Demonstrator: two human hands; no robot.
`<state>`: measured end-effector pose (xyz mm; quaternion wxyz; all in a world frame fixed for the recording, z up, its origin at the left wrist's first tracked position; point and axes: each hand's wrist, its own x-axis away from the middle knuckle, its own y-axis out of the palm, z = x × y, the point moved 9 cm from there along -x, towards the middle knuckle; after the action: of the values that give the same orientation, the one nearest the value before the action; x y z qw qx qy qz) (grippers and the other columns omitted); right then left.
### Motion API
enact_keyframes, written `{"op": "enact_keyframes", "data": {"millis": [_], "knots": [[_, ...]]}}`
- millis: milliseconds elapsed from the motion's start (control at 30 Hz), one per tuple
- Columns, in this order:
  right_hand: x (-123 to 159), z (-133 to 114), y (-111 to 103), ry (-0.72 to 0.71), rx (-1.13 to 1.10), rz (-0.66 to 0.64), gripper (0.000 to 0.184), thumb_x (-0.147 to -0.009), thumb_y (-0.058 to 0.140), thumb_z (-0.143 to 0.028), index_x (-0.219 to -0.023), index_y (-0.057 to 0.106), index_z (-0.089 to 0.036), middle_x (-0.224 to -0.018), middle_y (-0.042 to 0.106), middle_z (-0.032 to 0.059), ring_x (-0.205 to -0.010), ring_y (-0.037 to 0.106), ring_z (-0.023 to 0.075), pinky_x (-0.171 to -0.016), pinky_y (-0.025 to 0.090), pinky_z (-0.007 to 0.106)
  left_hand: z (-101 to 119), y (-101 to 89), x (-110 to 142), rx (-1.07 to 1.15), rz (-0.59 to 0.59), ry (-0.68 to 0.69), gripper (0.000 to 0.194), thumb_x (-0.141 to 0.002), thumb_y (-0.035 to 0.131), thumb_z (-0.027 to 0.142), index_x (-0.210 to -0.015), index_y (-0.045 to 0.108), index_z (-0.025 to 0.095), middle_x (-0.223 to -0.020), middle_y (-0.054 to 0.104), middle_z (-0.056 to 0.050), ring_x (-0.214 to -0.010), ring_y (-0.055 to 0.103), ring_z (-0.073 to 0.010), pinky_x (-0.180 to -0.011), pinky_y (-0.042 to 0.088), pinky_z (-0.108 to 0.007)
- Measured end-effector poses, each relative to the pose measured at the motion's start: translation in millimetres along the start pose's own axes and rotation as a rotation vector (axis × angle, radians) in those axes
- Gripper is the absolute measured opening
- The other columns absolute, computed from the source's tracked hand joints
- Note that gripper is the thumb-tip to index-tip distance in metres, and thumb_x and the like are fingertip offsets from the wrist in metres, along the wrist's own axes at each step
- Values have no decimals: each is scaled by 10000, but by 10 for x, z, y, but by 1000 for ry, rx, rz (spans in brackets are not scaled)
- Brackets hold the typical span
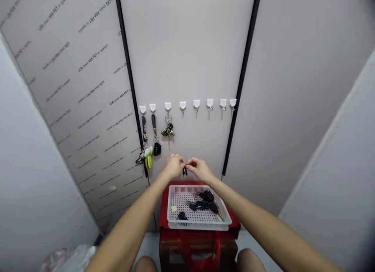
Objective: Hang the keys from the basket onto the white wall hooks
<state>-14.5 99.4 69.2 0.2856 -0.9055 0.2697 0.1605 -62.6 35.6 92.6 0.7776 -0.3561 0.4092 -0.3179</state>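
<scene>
Keys (185,171) pinched between left hand (175,165) and right hand (200,170), grip snug on both; white basket (202,226) nearby's got a pile of black keys (200,205).

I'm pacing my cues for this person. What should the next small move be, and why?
Probably raise the small dark keys toward the fourth hook from the left: it looks bare, while the three hooks to its left each carry hanging keys. The left hand and right hand pinch at the small dark keys, below the row.
</scene>
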Motion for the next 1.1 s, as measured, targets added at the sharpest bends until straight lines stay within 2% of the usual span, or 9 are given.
{"op": "enact_keyframes", "data": {"millis": [133, 267, 400, 533, 667, 767, 867, 967, 1100], "knots": [[-63, 60, 22, 161, -87, -30, 113, -540, 484, -229, -592, 490, -129, -502, 461, -40, -465, 389, 50, -479, 314, 182, -4, -75, -5, -73, 9, -27, 167, -647, 407, 239, -675, 555, 167, -706, 556, -33, -739, 449, -143, -693, 322, -282], [-90, -9, 2, 308, -144, -132, 41, -516, 470, -166, -496, 455, -133, -400, 405, -63, -397, 349, 34, -404, 264, 163, 81, -189, 36, -86, 88, 55, 184, -662, 391, 296, -665, 539, 187, -759, 553, -20, -847, 412, -161, -801, 240, -354], [-200, -156, -156, 343, -342, -48, 50, -528, 468, -177, -510, 440, -140, -421, 426, -64, -380, 360, 25, -381, 269, 153, 35, -208, 47, 246, 100, 29, 254, -668, 367, 359, -777, 510, 179, -929, 511, -33, -927, 380, -162, -801, 270, -313], [-372, -338, -304, 294, -278, 76, 78, -510, 515, -157, -493, 445, -129, -398, 431, -62, -365, 363, 22, -358, 265, 144, 29, -135, -39, 763, 42, -62, 266, -656, 412, 307, -854, 451, 133, -794, 546, -43, -710, 490, -105, -638, 365, -227], [-642, -604, -412, 221, -334, 161, 100, -529, 513, -123, -478, 426, -126, -362, 409, -67, -340, 362, 27, -342, 291, 148, 9, -291, -247, 961, 165, -198, 261, -635, 457, 235, -875, 418, 139, -719, 543, -23, -531, 500, -62, -505, 361, -181], [-879, -797, -558, 168, -395, 263, 98, -548, 510, -108, -492, 431, -122, -371, 416, -64, -351, 379, 27, -367, 342, 153, -37, -540, -450, 953, 326, -232, 261, -653, 431, 207, -906, 397, 152, -709, 537, -15, -490, 496, -54, -462, 359, -169], [-1058, -900, -717, 153, -397, 408, 103, -576, 496, -103, -502, 429, -124, -368, 399, -66, -358, 386, 28, -397, 381, 163, -87, -757, -641, 830, 446, -217, 302, -651, 414, 153, -950, 388, 174, -752, 531, -14, -522, 503, -57, -465, 368, -167], [-1178, -908, -782, 177, -362, 498, 96, -601, 481, -101, -521, 433, -126, -374, 397, -60, -367, 406, 39, -418, 405, 182, -137, -846, -791, 698, 475, -221, 356, -633, 423, 128, -981, 395, 198, -758, 531, -7, -553, 508, -66, -488, 378, -174], [-1295, -838, -788, 216, -238, 535, 33, -612, 474, -122, -580, 472, -117, -423, 452, -25, -407, 468, 75, -445, 423, 222, -187, -828, -872, 641, 438, -272, 401, -622, 428, 125, -1014, 387, 203, -733, 533, -6, -547, 507, -75, -491, 382, -187]]}}
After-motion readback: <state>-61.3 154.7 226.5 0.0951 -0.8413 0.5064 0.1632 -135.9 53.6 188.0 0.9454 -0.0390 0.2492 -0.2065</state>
